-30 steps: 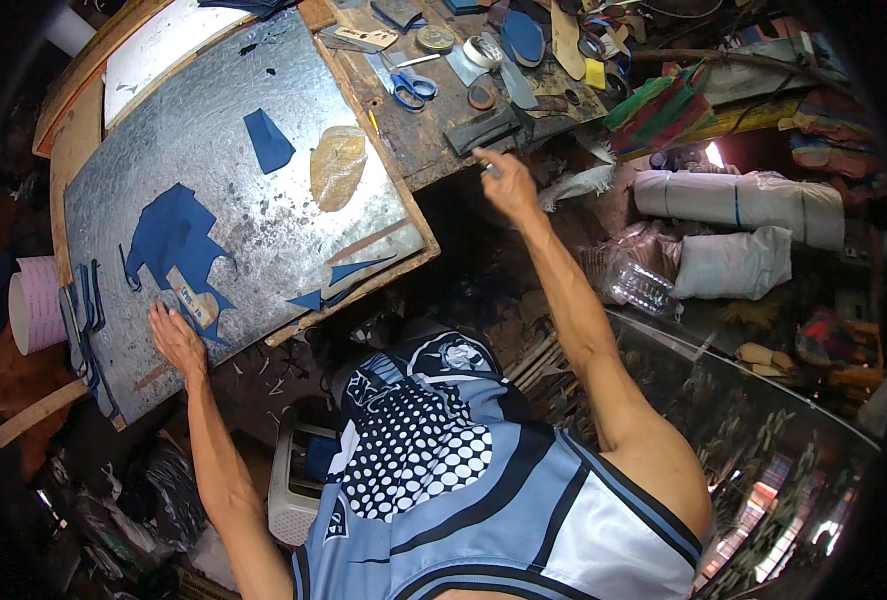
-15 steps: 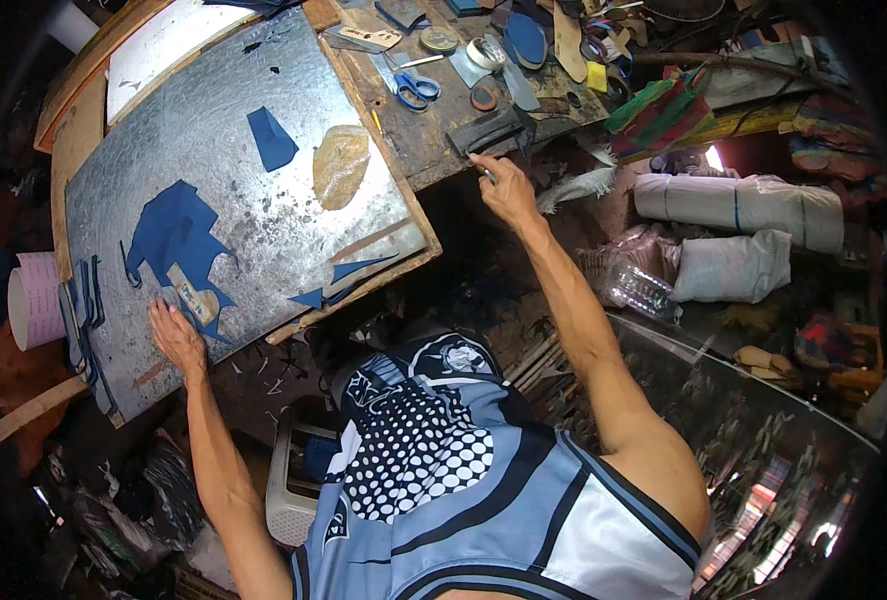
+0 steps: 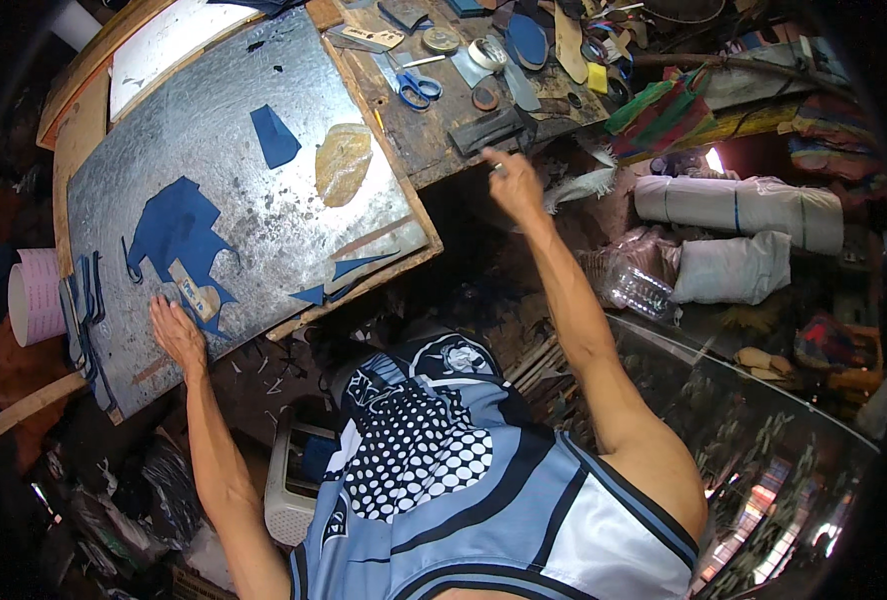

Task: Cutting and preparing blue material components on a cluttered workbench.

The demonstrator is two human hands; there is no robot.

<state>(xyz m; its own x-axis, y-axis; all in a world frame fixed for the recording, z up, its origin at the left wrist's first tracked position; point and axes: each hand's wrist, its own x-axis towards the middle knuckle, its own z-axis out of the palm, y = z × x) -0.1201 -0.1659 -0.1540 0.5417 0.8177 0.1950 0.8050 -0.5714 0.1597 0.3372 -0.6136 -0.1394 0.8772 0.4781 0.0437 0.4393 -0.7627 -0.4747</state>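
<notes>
My left hand (image 3: 178, 332) lies flat on the grey metal-topped board (image 3: 254, 230), fingers stretched out. Beside its fingertips, a light-coloured template (image 3: 196, 296) rests on a cut piece of dark blue sheet material (image 3: 179, 232). My right hand (image 3: 517, 188) is off the board to the right, just in front of a dark block (image 3: 489, 130) at the wooden bench's edge. Its fingers are curled together around something small, blurred and mostly hidden. A smaller blue piece (image 3: 276, 137) and a brown, rounded flat piece (image 3: 344, 165) lie farther up the board.
Blue-handled scissors (image 3: 419, 90), tape rolls (image 3: 487, 53) and a blue sole-shaped piece (image 3: 527, 42) crowd the wooden bench (image 3: 434, 150). Narrow blue scraps (image 3: 359, 267) lie along the board's near edge. White wrapped rolls (image 3: 739, 212) are stacked at the right.
My right hand has shifted slightly right and down, away from the bench edge, and is now blurred. My left hand stays in the same place on the board.
</notes>
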